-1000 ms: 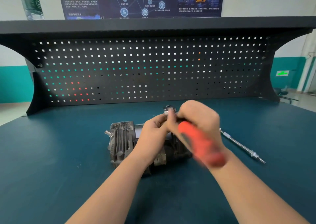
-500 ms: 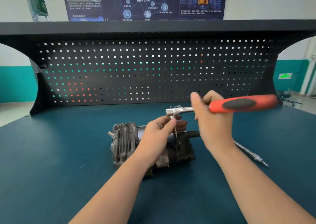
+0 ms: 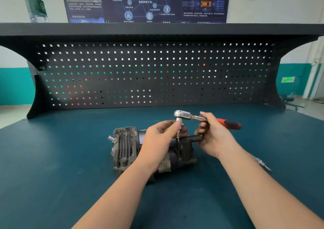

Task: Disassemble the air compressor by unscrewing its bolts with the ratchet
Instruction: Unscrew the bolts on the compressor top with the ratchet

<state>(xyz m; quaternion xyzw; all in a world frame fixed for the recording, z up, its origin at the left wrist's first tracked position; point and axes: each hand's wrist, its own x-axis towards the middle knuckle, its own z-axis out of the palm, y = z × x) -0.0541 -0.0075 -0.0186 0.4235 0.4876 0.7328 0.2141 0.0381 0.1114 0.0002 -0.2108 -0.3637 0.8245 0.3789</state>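
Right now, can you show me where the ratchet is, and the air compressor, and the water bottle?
ratchet (image 3: 182,114): head view, on its shiny metal head.
air compressor (image 3: 125,144): head view, on its grey ribbed end.
water bottle (image 3: 36,4): head view, on its green label, up on the shelf.

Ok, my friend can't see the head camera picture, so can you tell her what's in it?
Two hands work a ratchet on a gray air compressor lying on a blue-green workbench. The left hand pinches the bit under the ratchet's head, and the right hand holds its shaft near the red handle. A black pegboard stands behind.
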